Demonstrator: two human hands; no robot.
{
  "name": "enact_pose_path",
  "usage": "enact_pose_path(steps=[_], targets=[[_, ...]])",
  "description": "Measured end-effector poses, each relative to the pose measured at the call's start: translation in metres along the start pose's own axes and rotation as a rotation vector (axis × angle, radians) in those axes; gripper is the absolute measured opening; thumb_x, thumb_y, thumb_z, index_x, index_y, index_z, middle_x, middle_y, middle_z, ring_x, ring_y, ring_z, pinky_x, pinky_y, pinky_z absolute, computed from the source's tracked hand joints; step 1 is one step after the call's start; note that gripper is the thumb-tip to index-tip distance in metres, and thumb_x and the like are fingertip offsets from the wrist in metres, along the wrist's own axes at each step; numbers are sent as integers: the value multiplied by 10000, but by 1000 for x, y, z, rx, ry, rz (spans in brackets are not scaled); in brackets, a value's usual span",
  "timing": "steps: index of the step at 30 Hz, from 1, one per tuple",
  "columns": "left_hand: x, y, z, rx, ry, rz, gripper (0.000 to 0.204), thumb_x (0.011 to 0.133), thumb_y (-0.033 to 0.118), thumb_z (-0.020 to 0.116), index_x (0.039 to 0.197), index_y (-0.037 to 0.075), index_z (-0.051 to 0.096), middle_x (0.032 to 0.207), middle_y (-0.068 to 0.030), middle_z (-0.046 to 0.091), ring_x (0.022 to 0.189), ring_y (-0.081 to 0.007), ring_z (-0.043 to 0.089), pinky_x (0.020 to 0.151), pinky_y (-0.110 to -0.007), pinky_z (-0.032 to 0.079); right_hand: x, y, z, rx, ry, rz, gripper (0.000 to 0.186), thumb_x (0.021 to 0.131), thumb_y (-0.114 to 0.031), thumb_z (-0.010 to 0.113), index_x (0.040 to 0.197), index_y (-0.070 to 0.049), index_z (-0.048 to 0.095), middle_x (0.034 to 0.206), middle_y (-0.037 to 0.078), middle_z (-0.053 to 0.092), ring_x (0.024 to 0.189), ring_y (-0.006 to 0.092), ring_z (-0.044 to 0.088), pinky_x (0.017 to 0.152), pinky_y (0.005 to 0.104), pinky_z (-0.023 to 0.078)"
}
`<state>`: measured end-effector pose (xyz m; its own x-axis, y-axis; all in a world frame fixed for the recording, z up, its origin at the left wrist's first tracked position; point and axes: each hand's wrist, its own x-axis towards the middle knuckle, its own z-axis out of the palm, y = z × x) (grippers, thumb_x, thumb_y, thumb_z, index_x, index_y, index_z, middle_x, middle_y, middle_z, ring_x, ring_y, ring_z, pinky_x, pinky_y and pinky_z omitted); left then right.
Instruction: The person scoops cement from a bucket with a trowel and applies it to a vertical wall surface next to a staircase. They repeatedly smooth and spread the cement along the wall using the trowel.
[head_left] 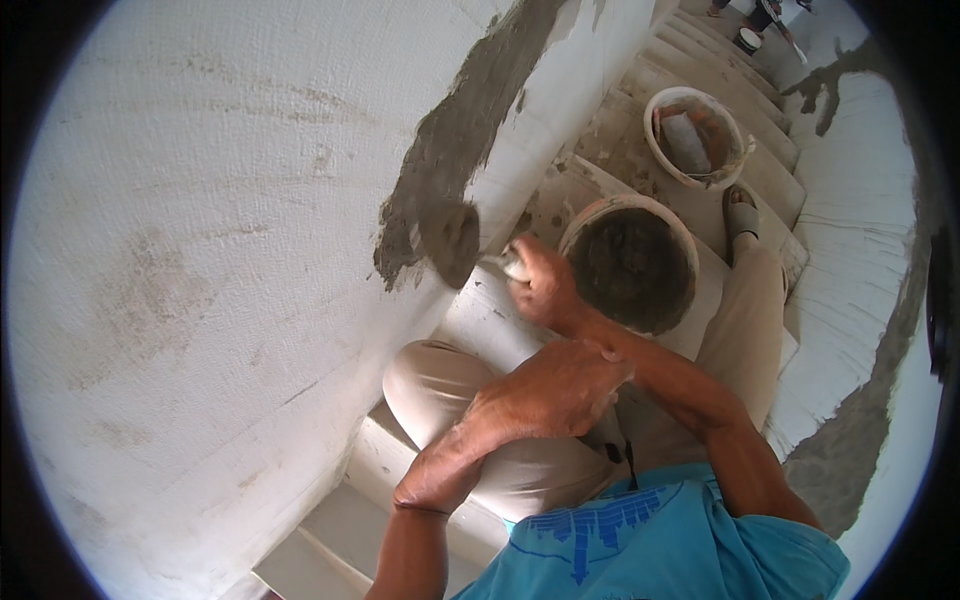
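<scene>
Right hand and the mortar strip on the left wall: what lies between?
In the head view, a trowel lies between: the right hand holds one end; the other overlaps the mortar strip.

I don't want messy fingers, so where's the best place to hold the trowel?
Probably by the handle, coming from the right, where the right hand has it. The handle sticks out rightward from the wide blade, which looks smeared with grey and lies toward the wall. From that side, your fingers should stay off the messy part.
</scene>
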<state>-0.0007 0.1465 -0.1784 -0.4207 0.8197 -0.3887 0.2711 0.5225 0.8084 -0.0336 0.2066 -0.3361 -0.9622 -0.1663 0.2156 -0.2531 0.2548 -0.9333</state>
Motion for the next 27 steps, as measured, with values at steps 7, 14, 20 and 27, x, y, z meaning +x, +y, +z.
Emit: enact_pose_path(steps=[7, 14, 20, 27], targets=[[-1, 4, -6, 23, -35, -56, 304, 895, 150, 596, 1163, 9, 575, 824, -182, 624, 830, -373, 616, 741, -495, 480, 61, 22, -9, 61, 259, 183, 284, 754, 21, 585, 1017, -35, 493, 799, 213, 560, 772, 460, 577, 672, 485, 464], [-3, 0, -3, 30, -45, -53, 391, 917, 189, 596, 1264, 11, 560, 880, -178, 634, 910, -356, 612, 809, -493, 476, 25, 8, -1, -60, 99, 84, 302, 745, 44, 601, 1017, -29, 493, 863, 214, 570, 828, 450, 592, 697, 495, 462], [-3, -3, 3, 22, 18, 0, 362, 902, 165, 604, 1228, 10, 572, 873, -172, 628, 892, -352, 604, 792, -486, 468, 33, 11, -6, 22, 218, 116, 296, 761, 33, 612, 1038, -26, 526, 877, 209, 605, 805, 428, 598, 704, 444, 489], [-2, -3, 1, 23, 15, 15, 359, 900, 162, 604, 1224, 9, 573, 867, -172, 626, 887, -353, 603, 787, -487, 468, 40, -9, -7, -73, 114, 20, 299, 764, 30, 635, 1031, -30, 513, 857, 198, 584, 794, 431, 595, 674, 478, 473]])
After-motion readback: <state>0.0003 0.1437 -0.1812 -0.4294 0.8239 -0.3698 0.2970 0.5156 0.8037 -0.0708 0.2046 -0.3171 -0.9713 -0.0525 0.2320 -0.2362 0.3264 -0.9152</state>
